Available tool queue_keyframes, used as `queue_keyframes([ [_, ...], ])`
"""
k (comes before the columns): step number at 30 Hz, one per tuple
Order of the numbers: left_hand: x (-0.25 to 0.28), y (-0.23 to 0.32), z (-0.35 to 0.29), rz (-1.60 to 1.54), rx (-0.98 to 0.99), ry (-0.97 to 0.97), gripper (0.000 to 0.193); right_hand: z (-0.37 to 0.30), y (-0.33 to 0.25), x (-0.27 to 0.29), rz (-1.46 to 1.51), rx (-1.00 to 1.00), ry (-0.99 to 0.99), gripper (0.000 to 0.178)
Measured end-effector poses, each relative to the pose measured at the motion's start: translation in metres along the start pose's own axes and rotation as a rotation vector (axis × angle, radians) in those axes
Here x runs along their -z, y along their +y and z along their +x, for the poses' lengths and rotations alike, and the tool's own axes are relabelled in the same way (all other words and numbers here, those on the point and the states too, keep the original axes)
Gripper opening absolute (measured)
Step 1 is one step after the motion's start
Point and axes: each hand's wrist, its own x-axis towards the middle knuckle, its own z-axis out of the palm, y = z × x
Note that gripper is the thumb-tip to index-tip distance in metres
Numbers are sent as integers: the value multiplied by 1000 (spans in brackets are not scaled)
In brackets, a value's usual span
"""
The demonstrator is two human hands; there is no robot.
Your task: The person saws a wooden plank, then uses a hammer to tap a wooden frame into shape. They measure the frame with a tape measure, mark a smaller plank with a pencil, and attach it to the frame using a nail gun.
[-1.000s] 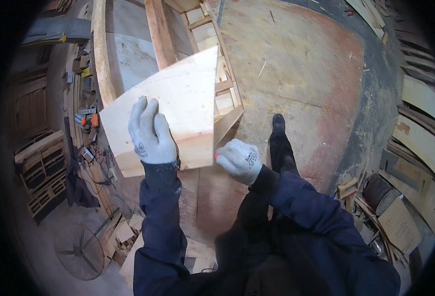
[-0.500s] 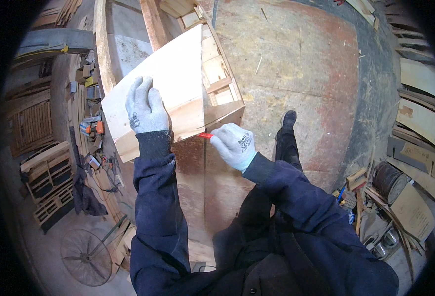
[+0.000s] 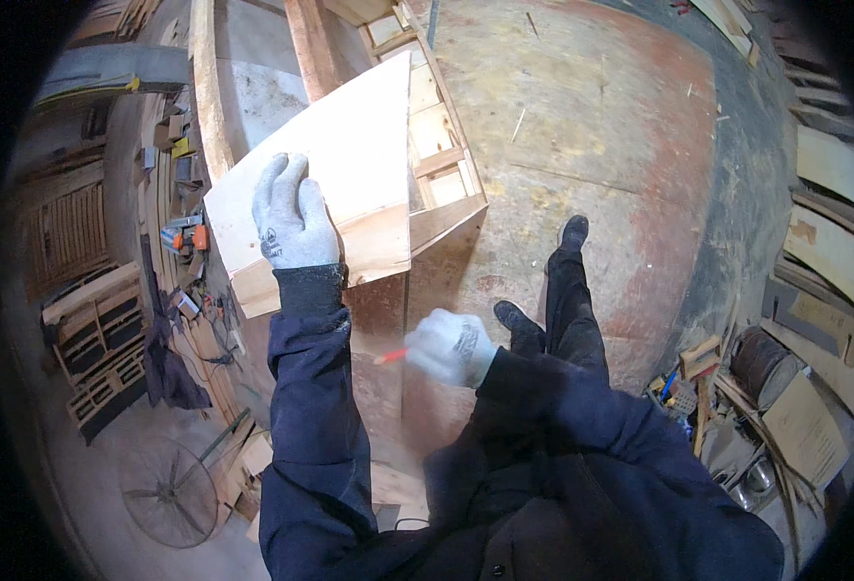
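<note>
Gloved left hand [image 3: 291,218] presses flat and spread on the pale plywood panel [image 3: 345,165], steadying it atop the wooden frame [image 3: 442,169]; the right hand [image 3: 449,347], nearer, grips a red pencil [image 3: 389,356].

You have two gloved hands, left [image 3: 291,218] and right [image 3: 449,347], one plywood panel [image 3: 350,155], one red pencil [image 3: 389,356] and one wheel [image 3: 167,489] near left.
</note>
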Motion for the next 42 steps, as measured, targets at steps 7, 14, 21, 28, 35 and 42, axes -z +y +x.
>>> queue_keyframes([
  [7, 8, 2, 2, 70, -21, -27, 28, 22, 13, 52, 591, -537, 411, 34],
  [14, 38, 40, 16, -19, -169, -171, 44, 112, 2, 134, 578, -624, 62, 36],
  [21, 95, 161, 40, 55, -293, -480, 75, 110, -27, 280, 745, -627, 135, 39],
  [28, 54, 246, 174, -233, -136, 3, 40, 136, -67, 448, 920, -448, 165, 28],
  [35, -63, 223, 318, -1244, 657, 39, 43, 187, 48, 530, 536, -691, 241, 21],
  [42, -182, 190, 452, -1779, 1223, -189, 59, 236, 187, 568, 587, -1111, 462, 35],
])
